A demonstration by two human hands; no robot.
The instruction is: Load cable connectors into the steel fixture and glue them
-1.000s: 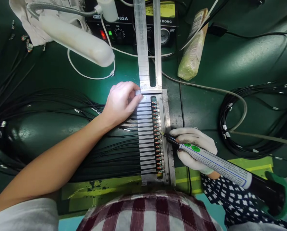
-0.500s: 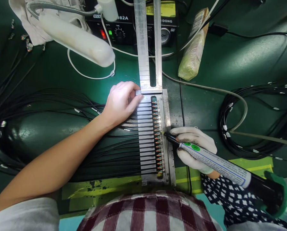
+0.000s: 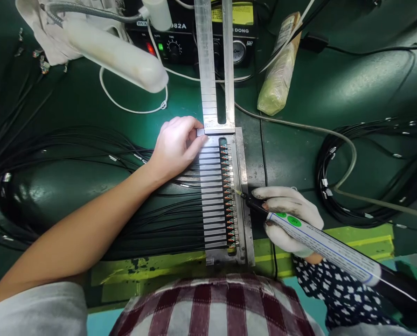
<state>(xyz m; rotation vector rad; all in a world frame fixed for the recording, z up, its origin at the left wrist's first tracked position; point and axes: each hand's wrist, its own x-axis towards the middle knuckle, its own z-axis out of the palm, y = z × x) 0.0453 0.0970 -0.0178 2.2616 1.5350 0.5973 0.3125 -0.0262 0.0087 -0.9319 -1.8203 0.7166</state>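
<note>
A slotted metal fixture (image 3: 212, 219) lies upright in view before me. Black cables run into its slots from the left, and small connectors (image 3: 229, 214) with bared coloured wires sit in a row along its right side. My bare left hand (image 3: 177, 144) pinches the fixture's upper left corner between thumb and fingers. In my gloved right hand (image 3: 292, 217) is a black dispensing syringe (image 3: 327, 247) with a white label, gripped near its front end. Its thin yellowish needle points left at the middle of the connector row; whether it touches is too small to tell.
A steel ruler-like bar (image 3: 208, 70) meets the fixture's top. Behind stand a black dispenser unit (image 3: 180, 44) and a white lamp (image 3: 124, 60). A wrapped roll (image 3: 278, 70) lies at back right. Coiled black cables (image 3: 325, 186) lie at right, loose cables (image 3: 54, 144) at left.
My right hand and the syringe have drawn back a little to the right, and the needle tip now shows more. My left hand keeps its hold on the fixture.
</note>
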